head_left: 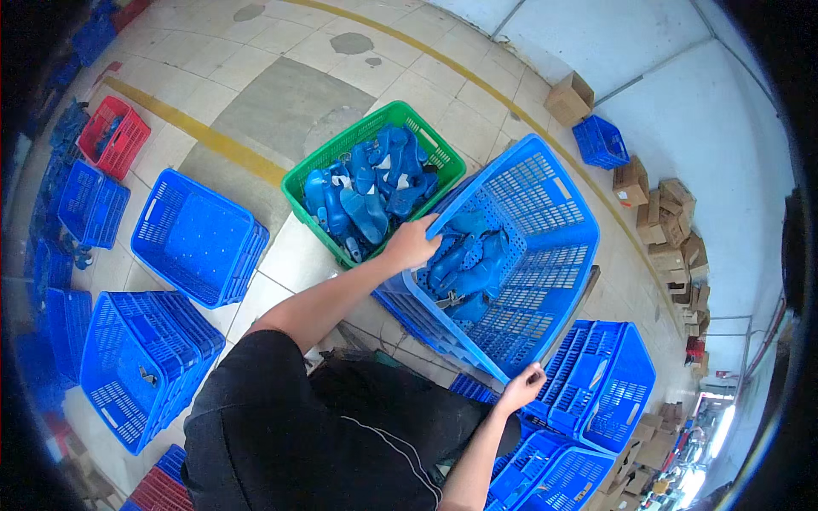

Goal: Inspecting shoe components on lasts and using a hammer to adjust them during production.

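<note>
A blue plastic crate (545, 255) with slotted walls is tilted in front of me, on top of other stacked blue crates. Several blue shoe lasts (481, 271) lie in its bottom. My left hand (411, 244) is closed around the crate's left rim, fingers partly hidden behind the wall. At the near right corner, my right hand (521, 388) has its fingers curled on the rim. Just beyond my left hand stands a green crate (301, 192), heaped with more blue shoe lasts (362, 200), some with white scraps on them.
Stacked blue crates stand to the left (200, 230), near left (128, 375) and near right (626, 383). A red crate (115, 136) is at the far left. Cardboard boxes (569, 98) line the white wall on the right. Yellow lines (204, 132) mark the tiled floor.
</note>
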`<state>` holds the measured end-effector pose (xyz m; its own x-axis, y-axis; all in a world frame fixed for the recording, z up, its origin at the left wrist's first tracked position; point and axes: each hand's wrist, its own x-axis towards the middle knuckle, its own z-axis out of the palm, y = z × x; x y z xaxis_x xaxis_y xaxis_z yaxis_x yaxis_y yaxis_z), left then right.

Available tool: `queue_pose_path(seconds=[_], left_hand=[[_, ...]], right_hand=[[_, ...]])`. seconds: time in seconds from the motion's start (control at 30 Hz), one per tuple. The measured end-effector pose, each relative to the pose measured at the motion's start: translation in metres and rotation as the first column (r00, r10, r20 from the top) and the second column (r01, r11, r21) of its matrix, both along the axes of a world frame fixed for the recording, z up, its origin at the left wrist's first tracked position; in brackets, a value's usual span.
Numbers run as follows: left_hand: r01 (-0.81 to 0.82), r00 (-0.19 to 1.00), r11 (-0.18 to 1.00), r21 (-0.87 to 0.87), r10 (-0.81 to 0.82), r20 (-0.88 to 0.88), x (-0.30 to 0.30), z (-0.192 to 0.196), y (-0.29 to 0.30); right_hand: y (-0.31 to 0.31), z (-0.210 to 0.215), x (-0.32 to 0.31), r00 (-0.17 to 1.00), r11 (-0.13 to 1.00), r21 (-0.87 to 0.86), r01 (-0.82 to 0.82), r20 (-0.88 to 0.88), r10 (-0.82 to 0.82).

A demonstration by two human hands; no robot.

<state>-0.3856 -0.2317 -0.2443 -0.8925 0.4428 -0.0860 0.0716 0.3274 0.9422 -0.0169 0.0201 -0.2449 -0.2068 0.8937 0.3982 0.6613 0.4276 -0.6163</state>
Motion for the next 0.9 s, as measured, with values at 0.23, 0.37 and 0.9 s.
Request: queue_pose_path(seconds=[0.23,0.37,0.9], left_hand=[[0.036,0.999,0.999,-0.035,-0.035,0.01,0.02,0.007,-0.009],[0.057,0.997,0.996,-0.068,-0.053,0.065,0.02,0.009,-0.008],[-0.03,0.986,0.997,0.076,0.043,-0.164,0.037,-0.017,0.01]], right_hand=[[0.077,-0.08,0.082,0.985,0.866,-0.479,-0.141,-0.156,0.074],[0.106,-0.095,0.095,0.948,0.903,-0.423,0.071,0.31,0.071],[0.119,-0.081,0.062,0.866,0.848,-0.488,0.204,0.495,0.076]])
